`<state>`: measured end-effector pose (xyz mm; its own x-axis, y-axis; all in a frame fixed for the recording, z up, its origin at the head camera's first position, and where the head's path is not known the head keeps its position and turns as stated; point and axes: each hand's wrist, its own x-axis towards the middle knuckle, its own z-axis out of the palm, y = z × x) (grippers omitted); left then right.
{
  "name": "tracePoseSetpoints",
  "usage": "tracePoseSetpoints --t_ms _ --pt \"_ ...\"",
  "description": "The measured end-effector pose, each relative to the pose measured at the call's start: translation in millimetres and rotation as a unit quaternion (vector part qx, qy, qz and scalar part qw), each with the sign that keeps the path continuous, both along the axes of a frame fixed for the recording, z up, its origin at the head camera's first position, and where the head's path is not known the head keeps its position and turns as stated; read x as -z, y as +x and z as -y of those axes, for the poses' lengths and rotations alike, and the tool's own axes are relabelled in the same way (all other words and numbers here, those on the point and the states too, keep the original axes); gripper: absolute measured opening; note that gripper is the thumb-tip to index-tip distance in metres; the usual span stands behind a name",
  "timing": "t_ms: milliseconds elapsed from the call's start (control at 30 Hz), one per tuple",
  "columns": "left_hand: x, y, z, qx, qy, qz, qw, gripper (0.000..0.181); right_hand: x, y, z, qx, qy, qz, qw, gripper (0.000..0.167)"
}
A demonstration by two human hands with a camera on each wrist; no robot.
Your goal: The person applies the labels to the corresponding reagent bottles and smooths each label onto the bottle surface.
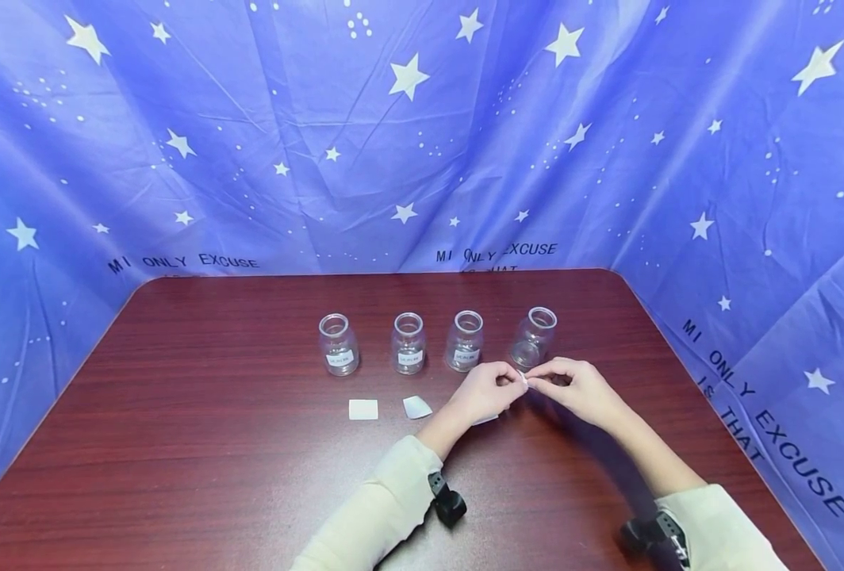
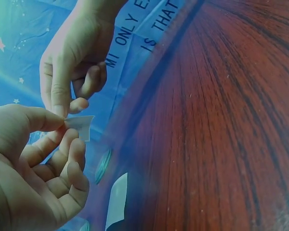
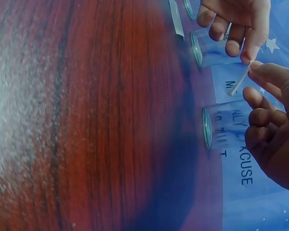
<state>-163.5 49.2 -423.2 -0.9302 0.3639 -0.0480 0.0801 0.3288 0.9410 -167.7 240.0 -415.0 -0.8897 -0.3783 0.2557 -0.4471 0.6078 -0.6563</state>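
Observation:
In front of the rightmost glass jar, both hands meet at a small white label. My left hand pinches one edge of it between thumb and forefinger. The thumb and forefinger of my right hand pinch the label at the same corner. Seen from the right wrist, the label is nearly edge-on. No label shows on the rightmost jar. To its left stand three more open jars, the left jar, the middle jar and the third jar, each with a printed white label on its front.
Two white paper pieces, one flat and one curled, lie before the jars. A third paper piece is partly hidden under my left hand. The dark red wooden table meets a blue star-printed curtain behind and at the sides.

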Motion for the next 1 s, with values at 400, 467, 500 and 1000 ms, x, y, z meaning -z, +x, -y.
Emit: tracePoseSetpoints --t_ms 400,467,500,1000 --pt "3.2 -2.5 3.5 0.024 0.014 -0.030 0.9992 0.014 -4.8 3.3 2.5 -0.018 -0.013 0.003 0.9997 0.014" --pt "4.3 -3.4 3.5 0.020 0.018 -0.036 0.9990 0.014 -5.7 3.7 3.3 -0.016 -0.012 0.006 0.9998 0.015" --pt "4.6 -3.8 3.6 0.018 0.021 -0.037 0.9989 0.013 -6.5 4.1 4.0 -0.016 -0.012 0.007 0.9998 0.015" --pt "0.7 -3.9 7.8 0.011 0.064 -0.029 0.9975 0.015 -36.8 20.7 21.5 -0.016 -0.032 0.029 0.9989 0.014"
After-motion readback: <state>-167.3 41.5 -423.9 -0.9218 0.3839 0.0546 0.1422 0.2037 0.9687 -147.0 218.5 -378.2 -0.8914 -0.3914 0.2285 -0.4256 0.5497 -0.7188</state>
